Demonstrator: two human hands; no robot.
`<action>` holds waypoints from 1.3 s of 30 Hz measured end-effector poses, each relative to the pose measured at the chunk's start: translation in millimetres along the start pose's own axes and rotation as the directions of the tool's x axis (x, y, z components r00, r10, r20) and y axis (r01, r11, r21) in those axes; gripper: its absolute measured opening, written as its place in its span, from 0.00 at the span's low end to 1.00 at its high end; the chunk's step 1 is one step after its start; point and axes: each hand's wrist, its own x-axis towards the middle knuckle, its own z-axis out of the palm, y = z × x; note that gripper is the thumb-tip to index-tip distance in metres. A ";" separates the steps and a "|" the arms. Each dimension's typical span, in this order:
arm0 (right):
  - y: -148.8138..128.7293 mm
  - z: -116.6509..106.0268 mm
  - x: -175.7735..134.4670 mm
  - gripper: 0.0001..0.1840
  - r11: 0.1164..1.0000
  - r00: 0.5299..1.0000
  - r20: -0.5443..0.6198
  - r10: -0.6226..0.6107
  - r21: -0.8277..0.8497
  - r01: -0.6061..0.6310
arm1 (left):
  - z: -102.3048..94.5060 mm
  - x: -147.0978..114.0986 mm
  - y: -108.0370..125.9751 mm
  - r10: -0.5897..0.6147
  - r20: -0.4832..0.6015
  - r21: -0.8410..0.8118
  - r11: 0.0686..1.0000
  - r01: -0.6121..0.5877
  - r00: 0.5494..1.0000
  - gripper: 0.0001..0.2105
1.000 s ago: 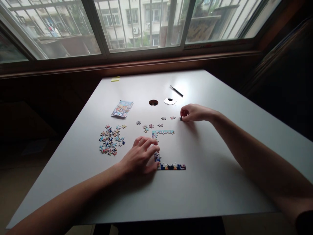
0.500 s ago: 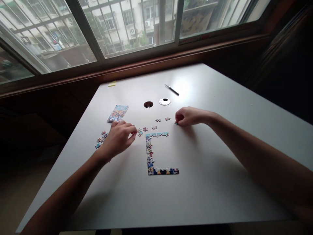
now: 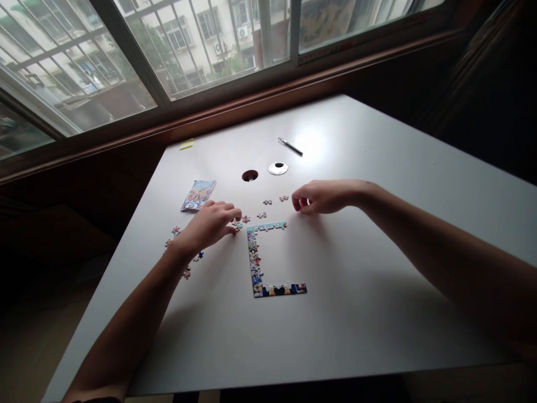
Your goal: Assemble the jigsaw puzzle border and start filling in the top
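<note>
My left hand (image 3: 212, 225) hovers over the table left of the partly joined jigsaw frame (image 3: 254, 254), thumb and index finger apart. Close to its fingertips lie loose puzzle pieces (image 3: 237, 225). More puzzle pieces (image 3: 187, 272) show around my left wrist, partly covered by it. My right hand (image 3: 321, 197) is low over the table, up and right of the joined frame, with fingers curled toward the thumb. Whatever its fingertips pinch is hidden. Just left of it lies a reddish puzzle piece (image 3: 284, 198), with two more pieces, one of them a pale puzzle piece (image 3: 262, 215), nearby.
A colourful printed packet (image 3: 198, 195) lies behind my left hand. Farther back are a round table hole (image 3: 250, 176), a metal ring cover (image 3: 278, 168), a pen (image 3: 290, 146) and a yellow sticker (image 3: 187, 144). The window (image 3: 226, 50) stands beyond the white table (image 3: 356, 313).
My left hand has moved slightly right and its thumb and finger have parted. My right fingers have shifted slightly; the green piece seen under them before is now hidden. The view has tilted a little.
</note>
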 end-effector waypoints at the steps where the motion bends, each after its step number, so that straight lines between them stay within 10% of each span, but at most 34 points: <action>1: -1.6 -0.2 -0.9 0.11 1.000 1.000 0.007 -0.003 -0.005 0.003 | -1.3 -1.3 -1.9 0.006 0.013 -0.030 1.000 -0.006 1.000 0.09; 23: 4.9 2.8 0.9 0.07 0.996 0.996 0.031 -0.081 0.040 0.079 | 1.0 -1.4 1.8 0.025 0.004 -0.369 0.929 -0.021 1.000 0.02; 31: -14.9 9.7 5.0 0.12 0.875 0.946 -0.025 -0.322 0.373 0.308 | 36.0 26.0 69.3 -0.268 -0.329 -0.867 0.466 -0.177 0.906 0.10; 39: -14.7 20.8 16.0 0.11 0.776 0.896 -0.024 -0.444 0.489 0.398 | 54.2 31.7 83.8 -0.181 -0.578 -0.531 0.824 -0.198 0.796 0.07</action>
